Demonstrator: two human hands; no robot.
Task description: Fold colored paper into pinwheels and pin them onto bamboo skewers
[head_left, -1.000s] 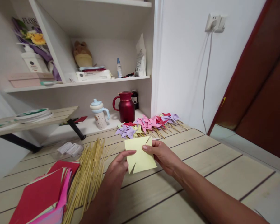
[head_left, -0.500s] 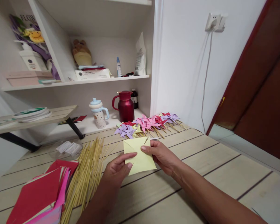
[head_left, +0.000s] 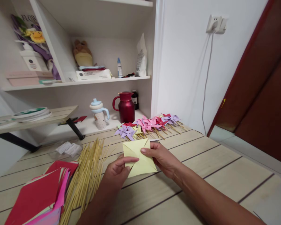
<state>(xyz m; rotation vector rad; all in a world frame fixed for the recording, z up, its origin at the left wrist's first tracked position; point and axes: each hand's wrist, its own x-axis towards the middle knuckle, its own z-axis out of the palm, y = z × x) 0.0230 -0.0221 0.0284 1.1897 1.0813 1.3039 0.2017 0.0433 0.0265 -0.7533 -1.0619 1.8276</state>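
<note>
A pale yellow square of paper (head_left: 142,164) is held above the table, with slits running in from its corners. My right hand (head_left: 162,157) pinches its right side, thumb on top and the other fingers hidden behind. At the left edge, my left hand (head_left: 118,170) grips the sheet, its index finger laid across the front toward the centre and the thumb near the lower left slit. Behind the paper lies a row of finished paper pinwheels (head_left: 146,124) in purple, pink, red and yellow on thin sticks.
Thin wooden sticks (head_left: 84,178) lie in a bundle left of my hands, beside stacked coloured paper (head_left: 35,195). Near them is a clear plastic container (head_left: 69,149). A red jug (head_left: 126,107) and a speckled cup (head_left: 100,117) stand at the back. A small raised shelf (head_left: 61,114) is at left.
My left index finger has shifted slightly right and down across the paper, and the left thumb has drawn back a little. The lower left slit now gapes wider.
</note>
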